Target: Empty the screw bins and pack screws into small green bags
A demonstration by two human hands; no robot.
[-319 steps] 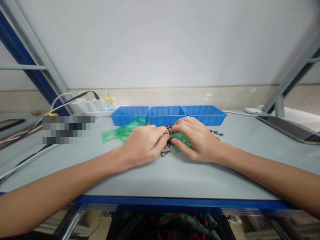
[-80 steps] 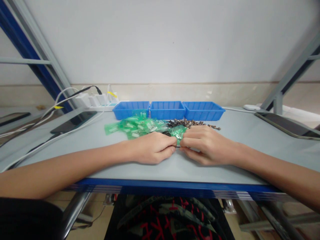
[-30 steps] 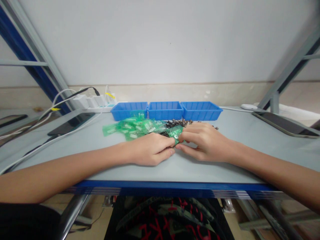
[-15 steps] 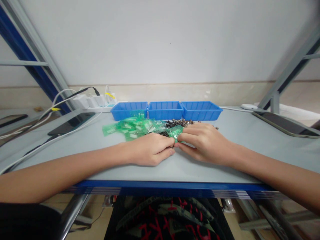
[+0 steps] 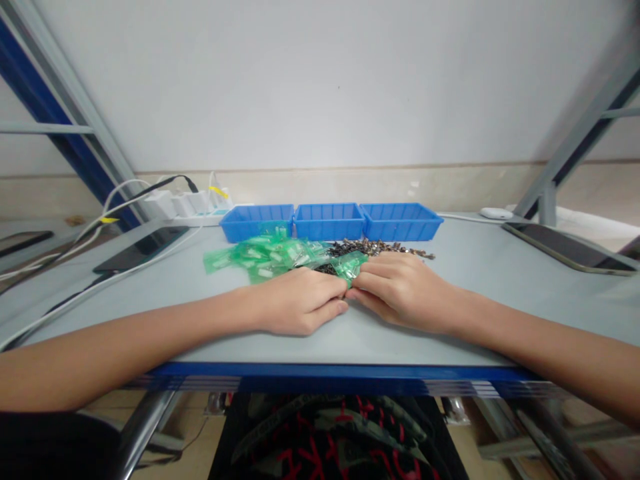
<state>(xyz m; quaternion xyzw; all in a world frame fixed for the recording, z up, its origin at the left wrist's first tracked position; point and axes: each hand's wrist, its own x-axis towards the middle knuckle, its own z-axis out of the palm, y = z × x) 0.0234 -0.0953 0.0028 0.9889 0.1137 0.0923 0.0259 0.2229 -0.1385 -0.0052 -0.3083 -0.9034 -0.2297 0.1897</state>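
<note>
My left hand (image 5: 305, 300) and my right hand (image 5: 400, 290) meet fingertip to fingertip near the middle of the table. Both have their fingers pressed together at the lower edge of a small green plastic bag (image 5: 350, 266), which is pinched between them. Behind my left hand lies a heap of green bags (image 5: 270, 253) with white labels. A pile of small dark and brassy metal pieces (image 5: 370, 248) lies just behind the bag and reaches to the right, beyond my right fingers.
Three blue trays stand in a row behind the piles: left (image 5: 257, 221), middle (image 5: 330, 221), right (image 5: 401, 221). A phone (image 5: 143, 248) with cables and a power strip (image 5: 200, 217) are at left, another phone (image 5: 570, 248) at right.
My right hand has shifted slightly left and down, its fingers drawn closer together, uncovering more metal pieces behind it. My left hand has barely moved.
</note>
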